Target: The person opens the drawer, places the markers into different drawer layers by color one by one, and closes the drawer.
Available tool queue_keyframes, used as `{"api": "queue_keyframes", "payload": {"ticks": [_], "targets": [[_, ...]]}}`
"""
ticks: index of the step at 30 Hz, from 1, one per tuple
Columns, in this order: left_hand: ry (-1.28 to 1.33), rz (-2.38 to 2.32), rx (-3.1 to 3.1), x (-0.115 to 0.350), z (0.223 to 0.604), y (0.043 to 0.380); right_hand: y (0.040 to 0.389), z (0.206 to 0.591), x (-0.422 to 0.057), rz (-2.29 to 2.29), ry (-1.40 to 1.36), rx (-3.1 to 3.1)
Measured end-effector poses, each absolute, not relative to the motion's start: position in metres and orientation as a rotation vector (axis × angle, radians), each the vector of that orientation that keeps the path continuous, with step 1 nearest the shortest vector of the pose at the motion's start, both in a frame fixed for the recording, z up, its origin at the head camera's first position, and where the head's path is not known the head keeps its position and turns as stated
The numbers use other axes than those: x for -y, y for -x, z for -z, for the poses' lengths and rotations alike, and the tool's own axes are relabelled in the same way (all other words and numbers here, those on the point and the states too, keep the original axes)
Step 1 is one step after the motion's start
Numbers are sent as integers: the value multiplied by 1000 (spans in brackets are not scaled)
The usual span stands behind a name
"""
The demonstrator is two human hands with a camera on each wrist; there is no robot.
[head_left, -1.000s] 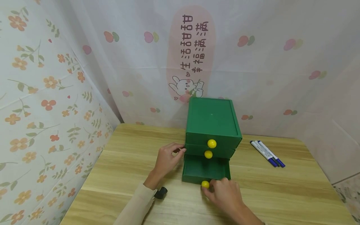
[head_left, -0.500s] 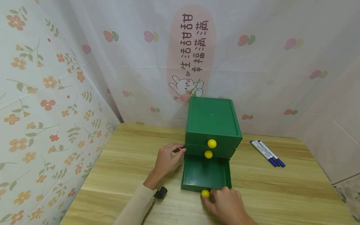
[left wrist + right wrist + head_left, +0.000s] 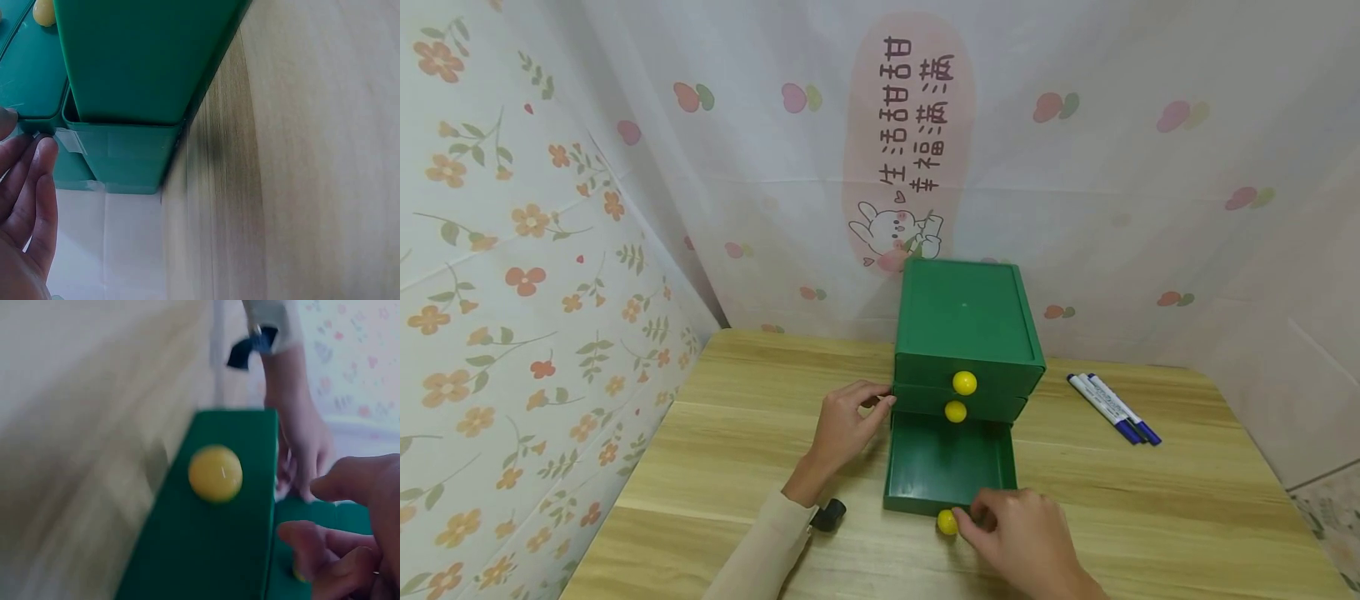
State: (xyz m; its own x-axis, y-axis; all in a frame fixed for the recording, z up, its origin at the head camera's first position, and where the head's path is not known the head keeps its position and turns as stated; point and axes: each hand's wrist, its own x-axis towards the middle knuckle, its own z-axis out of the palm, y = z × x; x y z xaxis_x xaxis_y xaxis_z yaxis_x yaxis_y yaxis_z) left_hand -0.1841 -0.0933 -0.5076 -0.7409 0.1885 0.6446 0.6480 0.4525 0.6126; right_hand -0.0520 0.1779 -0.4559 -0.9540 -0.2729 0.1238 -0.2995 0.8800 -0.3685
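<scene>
A green cabinet (image 3: 966,312) with three drawers and round yellow knobs stands at the back of the table. Its bottom drawer (image 3: 951,467) is pulled out, and the bare green floor inside shows. My left hand (image 3: 846,421) touches the cabinet's left side near the middle drawer; in the left wrist view its fingers (image 3: 40,206) are fairly straight against the edge. Beside the bottom knob (image 3: 947,522) is my right hand (image 3: 1026,533). The right wrist view shows thumb and fingers of that hand (image 3: 384,506) parted, off the knob (image 3: 215,474), with nothing between them.
Several white pens with blue caps (image 3: 1112,408) lie on the wooden table (image 3: 760,375) right of the cabinet. A patterned curtain (image 3: 760,192) hangs close behind it, and a floral one (image 3: 527,317) borders the left side. A black wrist device (image 3: 829,515) sits at the left cuff.
The bottom drawer has slid out toward me, drawn by the right hand at its knob. The right hand has since let go and shifted slightly right. The left hand has stayed put.
</scene>
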Motion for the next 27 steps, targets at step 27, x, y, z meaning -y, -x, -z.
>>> {"api": "queue_keyframes", "payload": {"ticks": [27], "targets": [[703, 1243, 2196, 93, 507, 184, 154, 497, -338, -606, -84, 2652]]}}
